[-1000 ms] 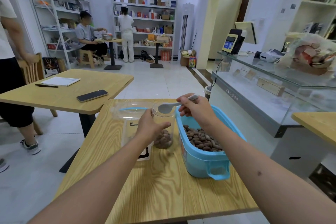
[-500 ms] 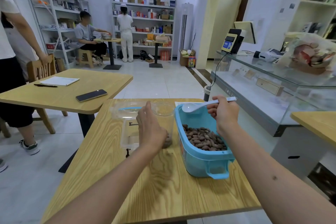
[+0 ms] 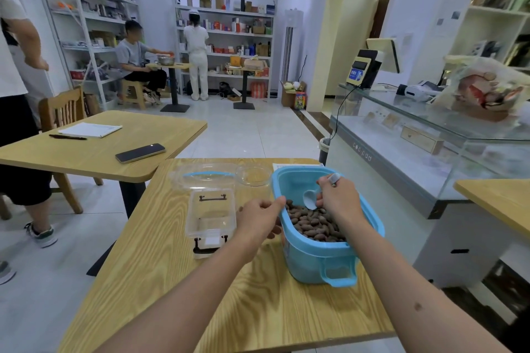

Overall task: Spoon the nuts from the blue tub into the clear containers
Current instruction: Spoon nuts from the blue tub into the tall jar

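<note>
while nuts fill the tub, right hand pinches spoon; left hand, curled, grips something hidden.

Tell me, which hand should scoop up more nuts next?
The right hand: it already holds the spoon down among the nuts in the blue tub. The left hand holds no spoon.

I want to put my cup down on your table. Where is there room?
The near stretch of the table, between the two forearms, is bare wood, and so is the left edge beside the clear box. The far half is crowded: clear lids, the blue tub and both hands.
</note>
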